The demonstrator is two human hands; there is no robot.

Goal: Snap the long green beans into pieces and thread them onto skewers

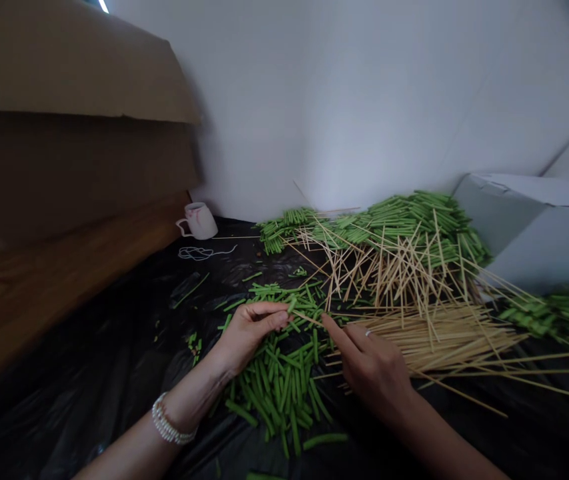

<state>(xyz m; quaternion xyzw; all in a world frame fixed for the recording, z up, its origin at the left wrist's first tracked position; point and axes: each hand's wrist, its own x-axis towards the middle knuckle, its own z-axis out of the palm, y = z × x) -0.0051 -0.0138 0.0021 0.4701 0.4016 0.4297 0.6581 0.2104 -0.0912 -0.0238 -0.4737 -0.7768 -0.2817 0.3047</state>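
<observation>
Between thumb and fingers, my left hand (252, 330) pinches a short green stem piece (292, 305). My right hand (372, 360), wearing a ring, grips a thin wooden stick (309, 319) whose tip meets that green piece. Whether the tip has gone into the piece is too small to tell. Under and around my left hand lies a loose heap of cut green stems (284, 377). Just beyond my right hand is a flat pile of bare wooden sticks (449, 333).
Sticks with green pieces on their ends (404, 227) are stacked along the wall. A white box (529, 227) stands right, with more green stems (559, 313) in front. Black plastic sheeting (129, 373) covers the surface. A mug (199, 221), white cord (199, 253) and cardboard box (74, 87) are left.
</observation>
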